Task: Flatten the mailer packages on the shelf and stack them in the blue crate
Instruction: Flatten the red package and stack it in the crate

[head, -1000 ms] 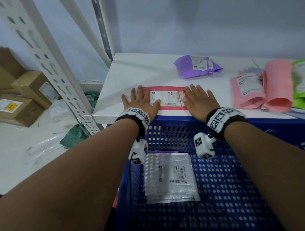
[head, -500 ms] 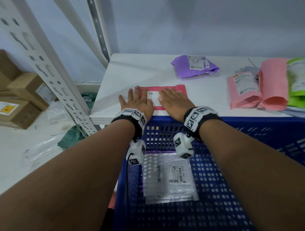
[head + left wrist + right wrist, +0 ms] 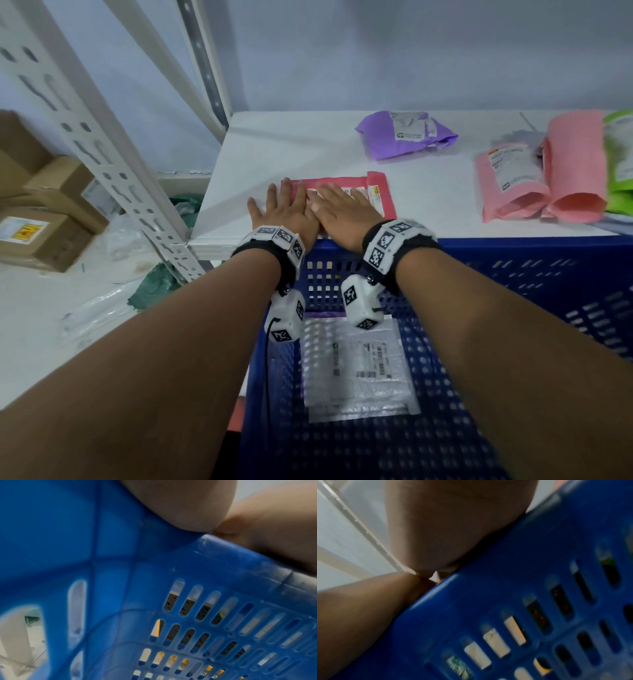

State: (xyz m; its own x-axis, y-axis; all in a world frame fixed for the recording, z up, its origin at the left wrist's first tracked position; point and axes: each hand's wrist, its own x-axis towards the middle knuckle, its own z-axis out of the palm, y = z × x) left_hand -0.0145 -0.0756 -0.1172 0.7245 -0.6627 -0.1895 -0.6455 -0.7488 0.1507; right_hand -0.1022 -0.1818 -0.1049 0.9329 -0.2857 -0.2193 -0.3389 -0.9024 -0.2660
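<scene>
A red mailer [image 3: 382, 195] with a white label lies flat near the front edge of the white shelf [image 3: 308, 147]. My left hand [image 3: 286, 214] and right hand [image 3: 342, 210] press on it side by side, palms down, fingers straight, covering most of it. Below the shelf edge stands the blue crate [image 3: 513, 260], with a clear bubble mailer [image 3: 356, 366] lying flat on its floor. Both wrist views show only the heels of my hands above the crate rim [image 3: 240, 555] [image 3: 505, 547]; the fingers are hidden there.
Further back on the shelf lies a crumpled purple mailer [image 3: 404, 135]. At the right are two pink mailers [image 3: 510, 185] [image 3: 575, 171] and a green one [image 3: 620, 154]. A white slotted rack post [image 3: 102, 154] rises at the left, with cardboard boxes [image 3: 41, 219] on the floor beyond.
My right hand has slid left across the red mailer until it lies against my left hand. The mailer's right part is now uncovered.
</scene>
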